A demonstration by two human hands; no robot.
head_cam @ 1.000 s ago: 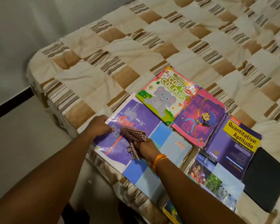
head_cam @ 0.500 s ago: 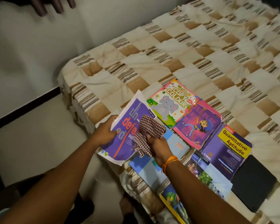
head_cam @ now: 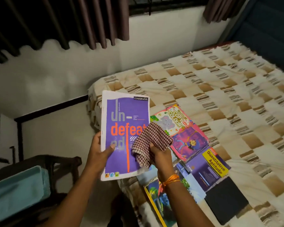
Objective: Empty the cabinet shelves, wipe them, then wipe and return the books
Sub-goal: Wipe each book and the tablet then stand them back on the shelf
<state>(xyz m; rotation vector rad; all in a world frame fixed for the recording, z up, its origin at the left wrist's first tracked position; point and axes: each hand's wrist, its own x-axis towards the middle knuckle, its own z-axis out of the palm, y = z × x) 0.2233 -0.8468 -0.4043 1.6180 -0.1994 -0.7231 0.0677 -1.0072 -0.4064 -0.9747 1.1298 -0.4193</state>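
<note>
While the left hand (head_cam: 100, 149) grips the purple notebook (head_cam: 125, 135), right-hand fingers (head_cam: 156, 147) clutch the checked cloth (head_cam: 152, 140) against it.

Readable print on three book covers.
The purple notebook (head_cam: 121, 128) carries the brand "classmate" in a dark tag at its top right corner and, in large letters down the cover, "un-" in grey, "defeat" in orange with its end hidden behind a cloth, and "ed" in grey. The elephant book (head_cam: 170, 120) on the bed reads "COPY COLOUR". The dark blue book (head_cam: 206, 169) has a yellow label reading "Quantitative Aptitude". Smaller print is too blurred to read.
</note>
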